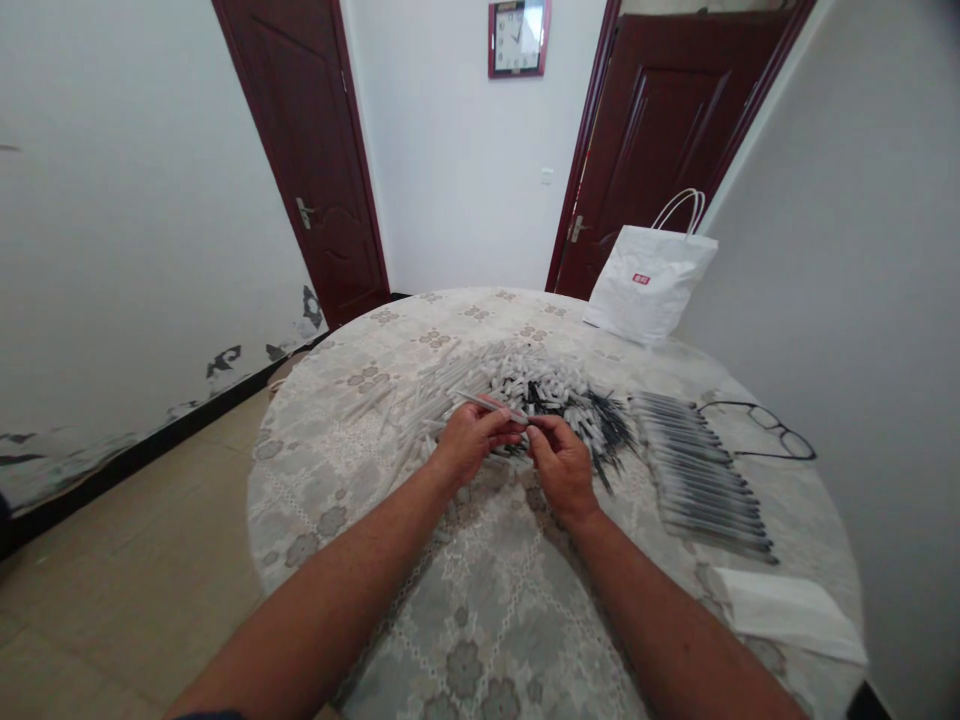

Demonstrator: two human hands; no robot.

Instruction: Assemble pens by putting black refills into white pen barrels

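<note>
A slim, pale see-through pen (493,404) lies across the fingers of my left hand (469,440), which is closed around it. My right hand (562,468) pinches the pen's right end, where a small dark part shows between the fingertips. Both hands meet over the front of a heap of pen parts. In that heap, clear pen barrels (435,400) lie to the left, short white pieces (536,370) at the back, and thin black pieces (616,420) to the right.
Two rows of pens (697,470) with dark ends lie to the right, with black-framed glasses (780,430) beside them. A folded white sheet (787,610) lies near the right edge. At the back right stands a white paper bag (652,280). A patterned cloth covers the round table (465,650).
</note>
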